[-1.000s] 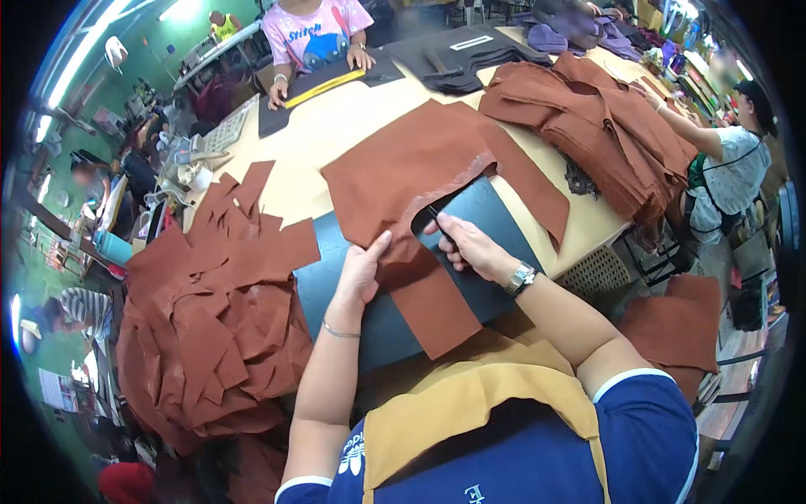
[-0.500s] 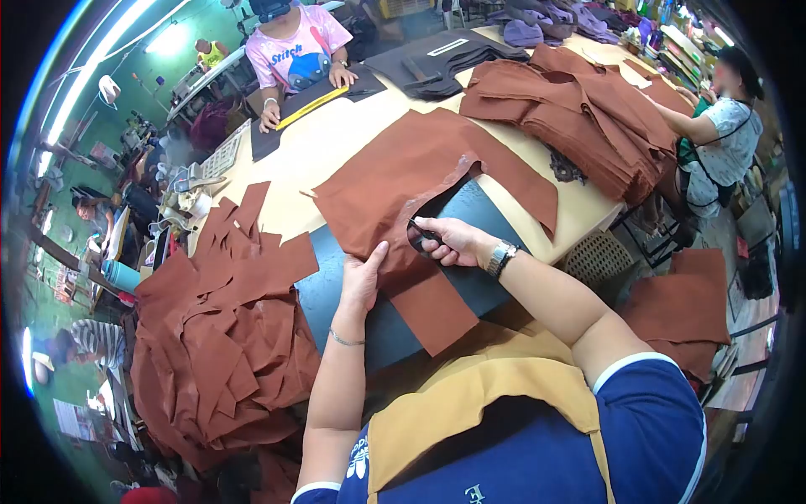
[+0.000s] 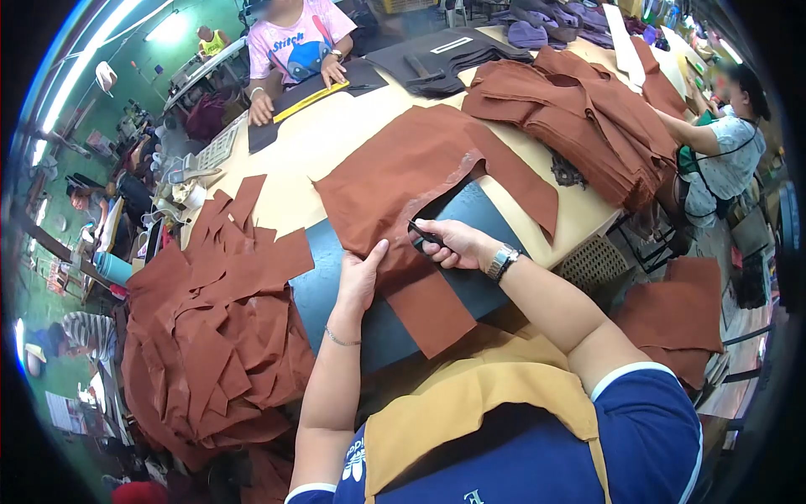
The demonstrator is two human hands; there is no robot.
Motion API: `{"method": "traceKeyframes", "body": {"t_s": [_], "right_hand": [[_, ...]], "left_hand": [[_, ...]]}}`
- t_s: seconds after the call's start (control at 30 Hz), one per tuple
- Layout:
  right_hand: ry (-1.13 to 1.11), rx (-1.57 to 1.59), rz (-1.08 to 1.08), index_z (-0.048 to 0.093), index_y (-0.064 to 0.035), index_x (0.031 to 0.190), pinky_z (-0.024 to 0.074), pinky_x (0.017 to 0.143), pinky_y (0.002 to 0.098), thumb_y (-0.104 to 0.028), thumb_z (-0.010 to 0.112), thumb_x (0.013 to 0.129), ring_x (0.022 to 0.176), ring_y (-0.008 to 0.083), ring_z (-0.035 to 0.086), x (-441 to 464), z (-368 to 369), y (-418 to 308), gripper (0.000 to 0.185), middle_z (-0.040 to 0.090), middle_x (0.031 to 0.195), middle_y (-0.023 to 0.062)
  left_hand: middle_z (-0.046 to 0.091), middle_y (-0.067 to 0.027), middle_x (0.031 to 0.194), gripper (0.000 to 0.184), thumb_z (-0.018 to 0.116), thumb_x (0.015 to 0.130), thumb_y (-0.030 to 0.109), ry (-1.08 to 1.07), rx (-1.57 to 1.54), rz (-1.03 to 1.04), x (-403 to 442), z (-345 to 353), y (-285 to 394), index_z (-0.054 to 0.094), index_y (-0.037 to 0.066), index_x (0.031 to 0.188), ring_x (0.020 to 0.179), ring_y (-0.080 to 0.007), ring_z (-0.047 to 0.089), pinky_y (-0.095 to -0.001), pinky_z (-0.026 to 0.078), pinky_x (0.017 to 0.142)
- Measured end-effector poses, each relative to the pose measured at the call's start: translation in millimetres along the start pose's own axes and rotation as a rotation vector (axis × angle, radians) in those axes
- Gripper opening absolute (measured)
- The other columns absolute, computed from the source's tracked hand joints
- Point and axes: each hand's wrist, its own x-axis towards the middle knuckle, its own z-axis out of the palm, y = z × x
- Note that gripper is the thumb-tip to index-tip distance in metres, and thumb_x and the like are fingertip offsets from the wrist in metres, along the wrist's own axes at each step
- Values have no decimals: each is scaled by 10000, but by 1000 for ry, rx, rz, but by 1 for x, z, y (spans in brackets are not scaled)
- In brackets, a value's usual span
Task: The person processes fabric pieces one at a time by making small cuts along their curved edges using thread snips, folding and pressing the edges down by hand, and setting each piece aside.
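A brown fabric piece (image 3: 395, 168) lies over a dark blue board (image 3: 336, 294), with a curved, whitish-marked edge. At its near left side my left hand (image 3: 363, 277) pinches the cloth between thumb and fingers. My right hand (image 3: 457, 244) is closed around a small black cutting tool (image 3: 420, 234), whose tip touches the curved edge. A rectangular flap of the cloth hangs toward me below my hands. The tool's full shape is hidden by my fingers.
Brown scraps (image 3: 218, 328) are heaped at the left. Stacked brown pieces (image 3: 579, 118) lie at the right of the cream table (image 3: 302, 160). Across it, a person in pink (image 3: 302, 46) holds a yellow ruler (image 3: 311, 101) on dark cloth. Another person (image 3: 722, 143) stands at the right.
My right hand and the black tool have moved left and down along the curved edge toward my left hand. The view has shifted slightly. At the far right, a long white strip has come into view.
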Motion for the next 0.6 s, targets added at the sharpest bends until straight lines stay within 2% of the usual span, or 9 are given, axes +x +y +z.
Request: {"method": "traceKeyframes", "body": {"t_s": [0.17,0.27,0.6], "right_hand": [[13,-33,-62,565,-102,1063,222,392,145,-410,458,1039,492,13,271,-6,1,4,327,377,656,-82],[18,37,10,559,-96,1078,226,391,144,-397,458,1041,493,10,272,-7,-1,3,320,378,656,-77],[1,0,-34,556,-104,1080,231,400,148,-395,453,1042,519,10,307,-7,-2,5,311,398,673,-75]], "left_hand": [[591,-123,1315,537,712,898,116,-5,-21,-2,2,-4,-4,483,-42,1357,1154,-196,597,-325,484,978],[592,-124,1312,536,714,897,118,0,-10,-6,2,-3,-3,485,-44,1355,1156,-199,597,-325,483,978],[608,-115,1291,518,716,895,113,0,-23,-28,3,-3,-2,502,-36,1342,1134,-195,611,-317,494,962]]}}
